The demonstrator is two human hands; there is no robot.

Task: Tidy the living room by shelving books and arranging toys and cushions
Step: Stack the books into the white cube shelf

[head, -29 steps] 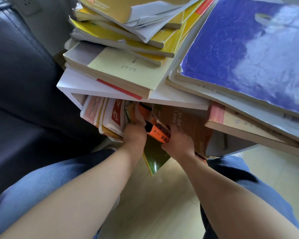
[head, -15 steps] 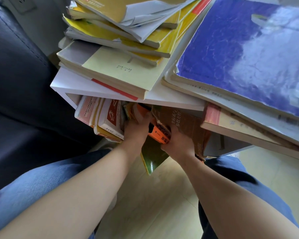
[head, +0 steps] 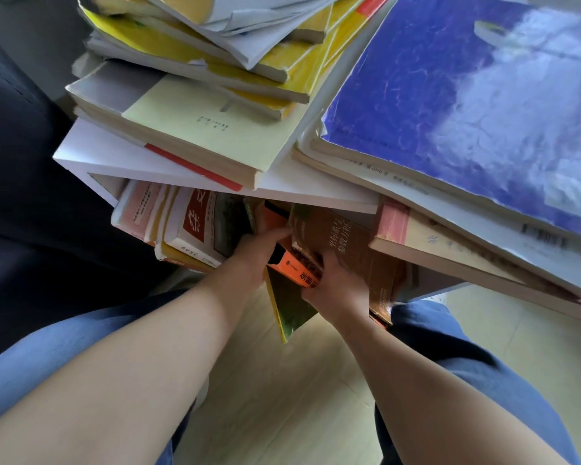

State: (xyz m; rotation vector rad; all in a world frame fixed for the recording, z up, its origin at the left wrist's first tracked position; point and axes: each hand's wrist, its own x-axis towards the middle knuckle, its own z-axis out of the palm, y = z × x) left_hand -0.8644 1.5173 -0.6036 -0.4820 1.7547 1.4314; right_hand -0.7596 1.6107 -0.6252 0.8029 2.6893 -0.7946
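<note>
I count two hands in the shelf and three books at their fingers. My view of the left hand (head: pixel 249 260) shows one finger lying straight across the top of the orange book (head: pixel 291 266), its tip touching the brown book (head: pixel 346 243). The other fingertips are buried among the books, so I cannot tell what they hold. The right hand (head: pixel 337 292) has its fingers curled onto the brown book's near edge, thumb beside the orange spine. One green book (head: pixel 291 310) hangs below both hands. Left of the left fingers lean a pink book (head: pixel 136 213) and a red-labelled book (head: pixel 198 223). Above the fingers one white shelf board (head: pixel 316 193) carries two piles. Half a second ago the left fingers pointed up into the gap; the right hand has kept its place.
</note>
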